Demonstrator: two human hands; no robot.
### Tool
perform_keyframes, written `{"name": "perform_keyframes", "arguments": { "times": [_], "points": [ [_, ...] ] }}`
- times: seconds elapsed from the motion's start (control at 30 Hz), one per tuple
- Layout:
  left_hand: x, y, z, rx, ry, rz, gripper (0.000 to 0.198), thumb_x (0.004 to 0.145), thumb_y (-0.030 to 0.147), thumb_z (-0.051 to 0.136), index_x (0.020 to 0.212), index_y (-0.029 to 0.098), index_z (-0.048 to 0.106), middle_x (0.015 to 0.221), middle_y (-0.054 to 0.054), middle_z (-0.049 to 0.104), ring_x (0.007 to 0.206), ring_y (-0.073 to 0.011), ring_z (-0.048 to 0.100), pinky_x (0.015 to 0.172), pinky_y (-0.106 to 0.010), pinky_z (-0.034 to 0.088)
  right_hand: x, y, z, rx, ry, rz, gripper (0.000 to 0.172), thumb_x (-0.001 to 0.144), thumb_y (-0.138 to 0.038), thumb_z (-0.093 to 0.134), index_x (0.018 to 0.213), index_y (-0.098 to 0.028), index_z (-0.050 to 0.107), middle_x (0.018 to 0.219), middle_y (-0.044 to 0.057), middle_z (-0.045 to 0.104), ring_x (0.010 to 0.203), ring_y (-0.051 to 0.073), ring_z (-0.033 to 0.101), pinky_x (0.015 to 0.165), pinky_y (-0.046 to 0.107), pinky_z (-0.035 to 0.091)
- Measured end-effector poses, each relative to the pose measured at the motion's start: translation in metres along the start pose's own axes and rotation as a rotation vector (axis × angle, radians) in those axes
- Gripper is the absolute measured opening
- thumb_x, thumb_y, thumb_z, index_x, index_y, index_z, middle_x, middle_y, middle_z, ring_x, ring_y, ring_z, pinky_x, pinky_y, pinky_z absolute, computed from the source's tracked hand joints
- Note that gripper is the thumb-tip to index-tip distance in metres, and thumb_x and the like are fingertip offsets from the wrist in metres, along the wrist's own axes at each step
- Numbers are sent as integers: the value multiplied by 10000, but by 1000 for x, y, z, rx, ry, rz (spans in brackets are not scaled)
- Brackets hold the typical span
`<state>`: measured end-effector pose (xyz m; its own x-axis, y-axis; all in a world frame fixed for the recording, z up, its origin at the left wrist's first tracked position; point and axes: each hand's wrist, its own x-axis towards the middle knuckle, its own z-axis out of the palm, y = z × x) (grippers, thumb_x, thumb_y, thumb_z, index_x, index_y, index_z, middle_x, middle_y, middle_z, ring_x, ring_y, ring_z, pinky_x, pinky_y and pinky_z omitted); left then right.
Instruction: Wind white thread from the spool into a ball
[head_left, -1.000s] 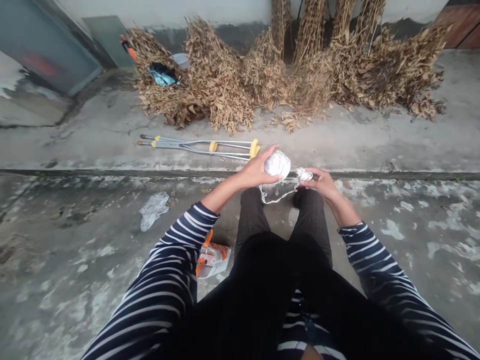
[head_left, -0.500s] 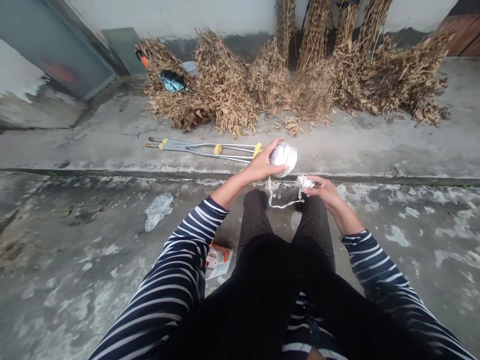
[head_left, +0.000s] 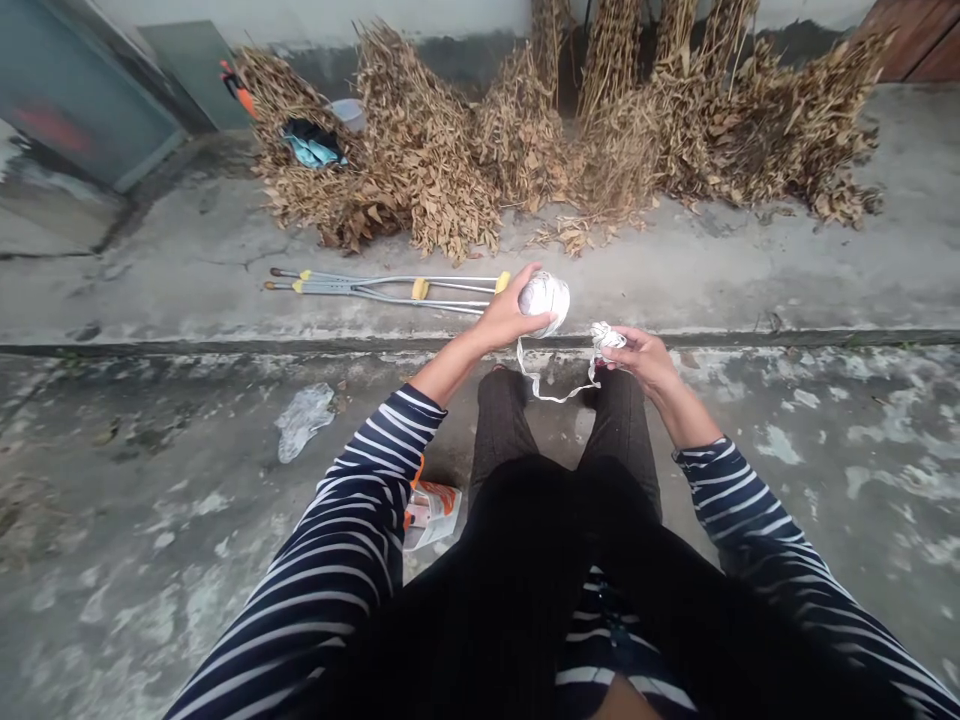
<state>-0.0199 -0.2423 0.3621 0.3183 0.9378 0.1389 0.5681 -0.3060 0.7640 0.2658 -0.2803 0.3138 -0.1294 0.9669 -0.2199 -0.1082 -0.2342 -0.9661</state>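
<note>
My left hand is closed round a large ball of white twine, thumb on the near side and fingers on the far side. In my right hand is a smaller white bundle of twine, pinched between thumb and fingers. A slack twisted strand hangs in a loop between the ball and the bundle. Both hands are held above my knees, a little apart from each other.
Metal crutches with yellow pads lie on the raised concrete ledge. Dried plant bundles lean along the wall. A crumpled clear plastic sheet and an orange-and-white bag are on the ground to my left.
The view has shifted, so the surroundings sit slightly higher and further left. My right hand with the small bundle is slightly further from the ball. Both hands keep their hold.
</note>
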Motion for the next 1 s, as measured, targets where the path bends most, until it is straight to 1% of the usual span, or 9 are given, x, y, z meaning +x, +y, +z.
{"name": "perform_keyframes", "arguments": {
  "times": [0.17, 0.23, 0.37, 0.5, 0.57, 0.67, 0.7, 0.83, 1.0],
  "points": [
    [23, -37, 21, 114, 24, -143, 1037, 752, 461, 756, 1627, 128, 312, 1632, -184, 436, 1518, -348, 425, 1282, -469, 320, -2, -18, -10, -32, 72, -82, 533, 481, -335, 996, 953, -226, 774, 825, 13, 750, 697, 171, 626, 590, 321, 541],
    [39, -60, 36, 136, 14, -221, 1044, 746, 449, 766, 1619, 91, 319, 1657, -205, 397, 1547, -347, 382, 1297, -447, 293, -6, -26, -18, -11, 102, -77, 502, 481, -335, 1003, 924, -242, 786, 793, 2, 736, 668, 159, 606, 565, 308, 530],
    [74, -115, 76, 139, -29, -388, 1059, 763, 440, 783, 1632, 96, 286, 1673, -228, 361, 1562, -361, 349, 1285, -461, 303, -18, -31, -40, -4, 96, -9, 445, 533, -317, 1000, 941, -291, 824, 868, 25, 753, 700, 179, 615, 564, 317, 532],
    [108, -174, 126, 232, -112, -546, 1057, 753, 423, 822, 1628, 128, 308, 1680, -265, 315, 1529, -441, 363, 1225, -522, 364, -24, -21, -55, -110, 127, 109, 459, 505, -284, 1017, 923, -346, 838, 914, 48, 787, 760, 246, 675, 626, 380, 579],
    [122, -203, 152, 265, -151, -609, 1049, 754, 416, 830, 1624, 126, 319, 1687, -285, 284, 1516, -469, 362, 1195, -529, 396, -24, -12, -57, -171, 84, 198, 460, 534, -316, 1008, 962, -351, 844, 951, 61, 805, 822, 276, 714, 705, 412, 610],
    [141, -242, 187, 337, -211, -707, 1004, 813, 399, 782, 1646, 139, 287, 1699, -267, 271, 1525, -458, 349, 1174, -509, 431, -19, 0, -56, -218, 56, 306, 475, 580, -354, 991, 1028, -307, 843, 1045, 80, 814, 927, 305, 753, 782, 404, 625],
    [147, -254, 197, 350, -221, -719, 985, 822, 379, 772, 1649, 147, 291, 1699, -256, 280, 1531, -453, 342, 1173, -507, 437, -17, 5, -54, -216, 94, 306, 476, 579, -385, 986, 1023, -289, 844, 1036, 84, 816, 911, 303, 759, 763, 382, 624],
    [173, -291, 226, 370, -221, -729, 970, 820, 316, 759, 1659, 161, 298, 1705, -234, 284, 1560, -453, 296, 1179, -516, 446, -2, 18, -49, -191, 160, 320, 521, 555, -447, 982, 1023, -260, 849, 1028, 101, 816, 869, 303, 762, 740, 354, 619],
    [193, -322, 245, 389, -205, -735, 947, 869, 319, 691, 1683, 156, 235, 1735, -230, 212, 1594, -456, 225, 1182, -537, 450, 16, 30, -41, -112, 180, 339, 517, 526, -423, 999, 1000, -275, 857, 1062, 103, 804, 918, 313, 760, 785, 365, 615]
  ]
}}
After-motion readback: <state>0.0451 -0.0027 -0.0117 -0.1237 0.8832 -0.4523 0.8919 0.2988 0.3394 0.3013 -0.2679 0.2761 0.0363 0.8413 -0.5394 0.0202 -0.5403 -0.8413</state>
